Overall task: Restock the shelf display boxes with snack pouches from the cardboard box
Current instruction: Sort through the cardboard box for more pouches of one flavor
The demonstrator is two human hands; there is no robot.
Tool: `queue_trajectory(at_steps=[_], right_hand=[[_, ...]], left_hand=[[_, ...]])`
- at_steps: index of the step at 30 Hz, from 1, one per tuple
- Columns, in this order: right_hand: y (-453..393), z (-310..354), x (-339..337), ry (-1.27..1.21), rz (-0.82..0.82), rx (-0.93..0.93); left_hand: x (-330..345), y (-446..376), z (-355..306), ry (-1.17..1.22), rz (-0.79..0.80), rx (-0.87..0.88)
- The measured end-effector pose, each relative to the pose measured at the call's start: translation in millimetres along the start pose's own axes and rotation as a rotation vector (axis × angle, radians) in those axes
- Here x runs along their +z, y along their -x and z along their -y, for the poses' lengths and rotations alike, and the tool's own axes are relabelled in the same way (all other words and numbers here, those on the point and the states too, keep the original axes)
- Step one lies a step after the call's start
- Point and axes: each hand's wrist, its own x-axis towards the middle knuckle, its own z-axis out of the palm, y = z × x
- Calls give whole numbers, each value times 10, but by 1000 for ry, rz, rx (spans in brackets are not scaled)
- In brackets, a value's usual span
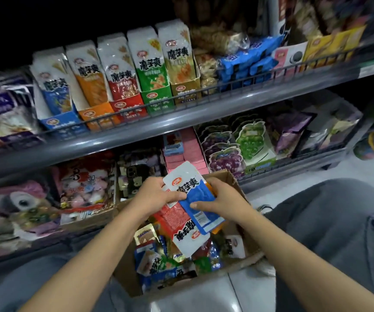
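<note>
Cardboard box [125, 271] of mixed snack pouches sits below both hands. Left hand [156, 197] and right hand [222, 199] together grip a blue-and-white snack pouch [195, 190] above a red pouch [172, 215]. Display boxes [118, 109] stand on the shelf beyond the hands.

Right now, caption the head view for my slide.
Both hands hold a blue pouch over the cardboard box.

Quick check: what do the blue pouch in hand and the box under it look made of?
Blue pouch: looks like thin plastic film, slightly glossy, going by its soft sheen and flat sealed edge. Cardboard box: brown corrugated card, matte, with raw flap edges. Left hand and right hand both grip the pouch.
</note>
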Motion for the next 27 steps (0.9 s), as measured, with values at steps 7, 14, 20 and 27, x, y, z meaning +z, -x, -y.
queue_trajectory(at_steps=[7, 14, 20, 27], right_hand=[[-259, 466, -72, -247, 404, 160], [-386, 469, -15, -353, 289, 153], [-486, 428, -109, -497, 277, 185], [-519, 401, -215, -754, 198, 260]], left_hand=[[-215, 109, -11, 273, -104, 13], [-216, 17, -41, 632, -130, -39], [-417, -16, -36, 665, 119, -79], [-469, -39, -12, 515, -10, -30]])
